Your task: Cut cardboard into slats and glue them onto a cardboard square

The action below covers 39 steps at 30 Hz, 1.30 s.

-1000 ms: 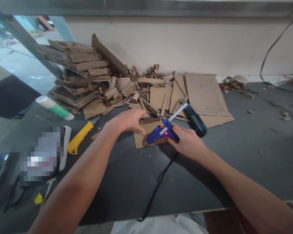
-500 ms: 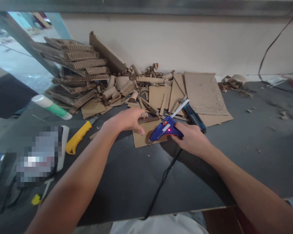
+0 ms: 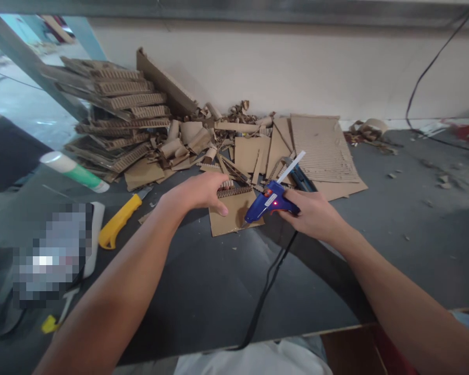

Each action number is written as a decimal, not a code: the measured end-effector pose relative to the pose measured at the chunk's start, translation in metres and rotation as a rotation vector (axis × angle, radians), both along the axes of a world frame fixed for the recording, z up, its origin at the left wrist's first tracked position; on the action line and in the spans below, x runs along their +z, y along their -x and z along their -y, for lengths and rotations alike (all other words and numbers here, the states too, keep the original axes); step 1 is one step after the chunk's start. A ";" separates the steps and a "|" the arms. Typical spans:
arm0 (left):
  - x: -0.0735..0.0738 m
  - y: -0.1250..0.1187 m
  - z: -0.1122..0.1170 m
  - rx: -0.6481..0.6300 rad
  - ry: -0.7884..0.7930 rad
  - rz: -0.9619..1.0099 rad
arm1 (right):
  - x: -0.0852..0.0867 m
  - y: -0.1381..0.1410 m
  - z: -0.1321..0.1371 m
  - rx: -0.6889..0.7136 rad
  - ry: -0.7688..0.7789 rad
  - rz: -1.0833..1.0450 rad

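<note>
My right hand (image 3: 312,213) grips a blue hot glue gun (image 3: 269,202) with a lit red light and a white glue stick sticking out of its back. Its nozzle points down-left at a small square of cardboard (image 3: 230,216) lying on the dark table (image 3: 375,250). My left hand (image 3: 203,191) rests on the upper left part of that square, fingers curled down, pressing a corrugated strip (image 3: 234,191) along its far edge. The gun's black cord (image 3: 266,291) runs toward me off the table edge.
A heap of corrugated cardboard sheets and scraps (image 3: 140,120) lies against the back wall. A blue-black utility knife (image 3: 303,179) lies behind the gun. A yellow utility knife (image 3: 117,221) and a green-and-white tube (image 3: 74,172) are at left. Crumbs dot the table at right.
The glue gun in my right hand has moved to the right along the cardboard square's near edge and tipped more upright. My left hand has stayed on the square.
</note>
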<state>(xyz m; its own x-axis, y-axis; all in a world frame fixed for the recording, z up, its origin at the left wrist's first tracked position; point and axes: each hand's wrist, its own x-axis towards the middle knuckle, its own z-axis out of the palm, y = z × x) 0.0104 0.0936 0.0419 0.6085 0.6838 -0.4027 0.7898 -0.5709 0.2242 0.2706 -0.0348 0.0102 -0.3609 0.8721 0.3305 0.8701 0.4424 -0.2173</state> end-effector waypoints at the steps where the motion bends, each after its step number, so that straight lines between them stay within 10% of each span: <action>1: 0.000 0.000 0.000 -0.001 0.004 0.004 | 0.001 -0.001 0.000 0.001 0.001 0.003; 39: -0.010 0.004 -0.009 -0.038 -0.002 0.034 | 0.026 -0.036 0.001 0.030 -0.057 0.064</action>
